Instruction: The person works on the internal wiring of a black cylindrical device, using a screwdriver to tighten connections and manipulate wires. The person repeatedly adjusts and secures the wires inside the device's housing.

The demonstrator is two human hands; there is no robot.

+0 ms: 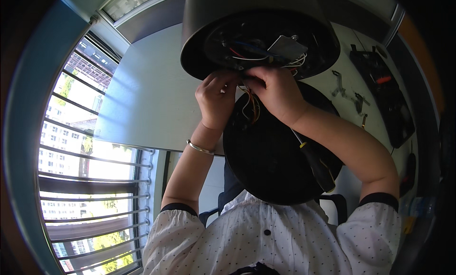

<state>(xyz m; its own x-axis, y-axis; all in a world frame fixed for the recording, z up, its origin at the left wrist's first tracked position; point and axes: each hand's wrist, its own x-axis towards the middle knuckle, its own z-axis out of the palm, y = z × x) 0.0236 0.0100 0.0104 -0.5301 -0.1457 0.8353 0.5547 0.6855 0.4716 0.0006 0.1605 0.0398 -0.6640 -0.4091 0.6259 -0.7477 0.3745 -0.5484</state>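
A dark cylindrical housing (261, 4) lies at the top, its open end showing wires and a metal plate (287, 48). At its lower rim my left hand (216, 97) and my right hand (275, 92) meet with closed fingers; what they pinch is hidden. Loose orange, white and dark wires (251, 106) hang between them. Under my hands is a round black disc (266, 161). On it lies a screwdriver (316, 166) with a black and yellow handle, its shaft running up under my right forearm.
A white table (142, 92) spreads around the housing. To the right are small metal parts (338, 85), a black tool case (389, 104), another dark-handled tool (408, 168) and a bottle (418, 206). A barred window (85, 170) is at left; a chair arm (339, 206) shows below.
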